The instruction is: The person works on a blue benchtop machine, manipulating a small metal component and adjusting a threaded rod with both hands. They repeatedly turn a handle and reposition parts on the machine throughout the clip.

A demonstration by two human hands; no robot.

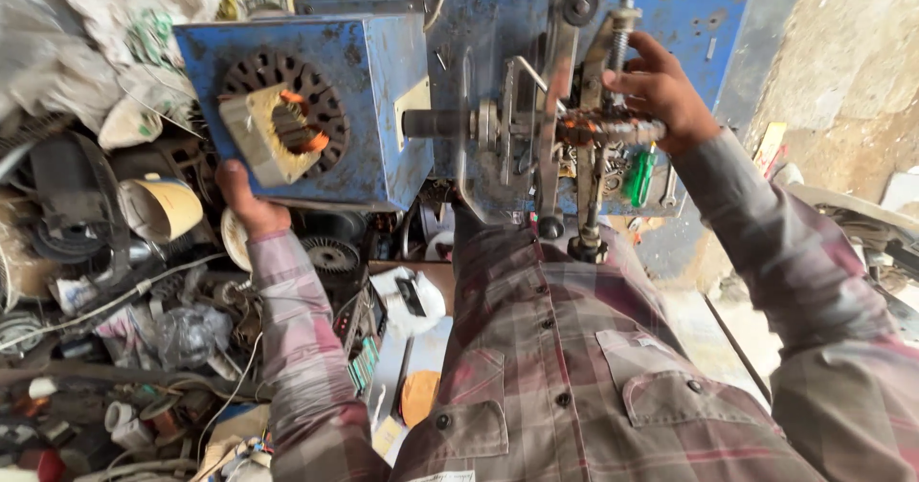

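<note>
The left hand [247,204] grips the lower edge of the blue winding machine [316,109], closed on its housing. The right hand [661,94] clamps the coil former [608,130], already carrying copper turns. Winding appears underway, not finished.

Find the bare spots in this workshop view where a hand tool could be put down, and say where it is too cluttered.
Bare floor shows between the right sleeve and the shirt, below the blue machine. A sandy patch lies right of the machine. Left of the left hand, wires, coils and a yellow cup crowd everything.
</note>
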